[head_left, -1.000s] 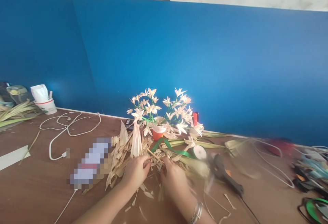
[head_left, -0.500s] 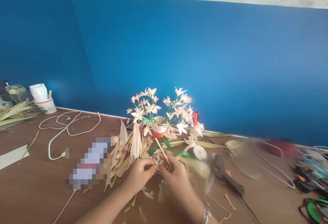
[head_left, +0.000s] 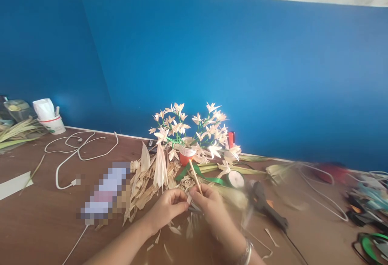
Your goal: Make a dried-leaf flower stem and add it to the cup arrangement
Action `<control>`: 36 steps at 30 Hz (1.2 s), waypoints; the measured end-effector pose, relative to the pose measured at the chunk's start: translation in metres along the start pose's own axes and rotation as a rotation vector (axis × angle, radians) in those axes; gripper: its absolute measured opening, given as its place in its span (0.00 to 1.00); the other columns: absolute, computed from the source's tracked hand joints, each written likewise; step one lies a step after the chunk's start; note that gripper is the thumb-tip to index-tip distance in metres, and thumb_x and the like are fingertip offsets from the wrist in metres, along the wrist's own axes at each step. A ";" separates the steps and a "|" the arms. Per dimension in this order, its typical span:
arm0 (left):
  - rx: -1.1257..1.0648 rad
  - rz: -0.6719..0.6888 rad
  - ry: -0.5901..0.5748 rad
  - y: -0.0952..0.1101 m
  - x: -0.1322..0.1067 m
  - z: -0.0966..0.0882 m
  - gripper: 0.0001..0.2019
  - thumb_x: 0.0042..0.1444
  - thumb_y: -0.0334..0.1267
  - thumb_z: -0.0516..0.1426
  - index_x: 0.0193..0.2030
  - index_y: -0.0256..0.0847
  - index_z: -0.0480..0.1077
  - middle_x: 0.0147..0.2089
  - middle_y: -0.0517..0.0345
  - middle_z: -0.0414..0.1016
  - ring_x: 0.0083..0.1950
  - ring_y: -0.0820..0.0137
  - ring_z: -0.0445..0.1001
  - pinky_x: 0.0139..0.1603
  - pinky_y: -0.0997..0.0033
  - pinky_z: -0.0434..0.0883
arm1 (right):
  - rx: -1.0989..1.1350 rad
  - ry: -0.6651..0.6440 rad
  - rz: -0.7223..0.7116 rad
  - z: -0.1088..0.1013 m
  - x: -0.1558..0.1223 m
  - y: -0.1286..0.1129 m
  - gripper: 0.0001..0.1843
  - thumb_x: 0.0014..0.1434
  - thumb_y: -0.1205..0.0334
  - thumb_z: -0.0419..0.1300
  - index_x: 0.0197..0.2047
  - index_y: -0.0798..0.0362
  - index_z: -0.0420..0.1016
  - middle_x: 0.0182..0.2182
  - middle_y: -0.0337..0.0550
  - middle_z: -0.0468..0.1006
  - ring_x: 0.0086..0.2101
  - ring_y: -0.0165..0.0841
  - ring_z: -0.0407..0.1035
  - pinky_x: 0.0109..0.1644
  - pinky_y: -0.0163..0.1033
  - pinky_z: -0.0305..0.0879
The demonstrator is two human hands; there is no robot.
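My right hand [head_left: 209, 202] is closed around a thin wooden stick [head_left: 195, 176] that slants up and to the left. Close beside it, my left hand [head_left: 171, 206] pinches a small pale piece of dried husk [head_left: 189, 199] between thumb and fingers; its far end meets the right fingertips. Behind both hands stands a paper cup [head_left: 186, 156], red below and white above, holding green-stemmed husk flowers [head_left: 177, 127]. Dried corn husks [head_left: 142, 184] lie to the left of the cup. A green ribbon [head_left: 209, 175] and its white-faced roll [head_left: 236, 179] are on the right.
A black glue gun [head_left: 268, 206] with a cord lies right of my hands. Left are a pixelated phone-like object [head_left: 104, 192], a white cable [head_left: 68, 164] and a white cup [head_left: 53, 125]. A blue panel [head_left: 212, 63] closes off the table's back.
My right hand has turned slightly, and the stick's upper end has swung a little to the right. Both hands stay close together, the left still pinching.
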State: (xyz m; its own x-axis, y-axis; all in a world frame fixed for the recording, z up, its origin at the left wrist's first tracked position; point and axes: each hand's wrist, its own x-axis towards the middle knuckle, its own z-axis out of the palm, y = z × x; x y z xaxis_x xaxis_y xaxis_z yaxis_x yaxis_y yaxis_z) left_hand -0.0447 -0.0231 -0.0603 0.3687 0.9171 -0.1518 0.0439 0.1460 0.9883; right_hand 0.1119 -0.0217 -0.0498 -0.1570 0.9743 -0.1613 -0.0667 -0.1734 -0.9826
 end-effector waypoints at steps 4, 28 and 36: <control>0.037 0.006 0.025 0.001 0.001 0.000 0.08 0.49 0.39 0.58 0.26 0.37 0.69 0.26 0.61 0.69 0.31 0.71 0.65 0.34 0.71 0.60 | 0.092 -0.007 0.041 -0.002 0.001 -0.002 0.18 0.48 0.50 0.65 0.24 0.55 0.66 0.16 0.28 0.55 0.19 0.22 0.47 0.23 0.30 0.45; -0.185 -0.129 0.305 0.005 0.005 0.002 0.09 0.42 0.42 0.57 0.25 0.40 0.62 0.20 0.68 0.62 0.23 0.77 0.58 0.24 0.76 0.51 | -0.794 -0.122 -0.458 -0.002 -0.006 0.010 0.28 0.57 0.73 0.45 0.57 0.47 0.71 0.34 0.46 0.79 0.34 0.34 0.71 0.39 0.37 0.66; -0.234 -0.190 0.328 0.002 0.008 0.000 0.10 0.38 0.42 0.58 0.23 0.39 0.62 0.18 0.68 0.61 0.20 0.79 0.54 0.22 0.76 0.46 | -1.315 -0.002 -0.563 0.001 -0.006 0.025 0.37 0.50 0.79 0.46 0.61 0.44 0.65 0.29 0.42 0.74 0.27 0.32 0.68 0.29 0.31 0.62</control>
State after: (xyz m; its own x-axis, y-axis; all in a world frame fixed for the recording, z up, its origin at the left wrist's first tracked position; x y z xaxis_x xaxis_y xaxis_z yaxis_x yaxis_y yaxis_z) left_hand -0.0417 -0.0157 -0.0592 0.0582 0.9294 -0.3644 -0.1432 0.3691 0.9183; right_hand 0.1106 -0.0319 -0.0736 -0.4182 0.8671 0.2707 0.8257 0.4871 -0.2846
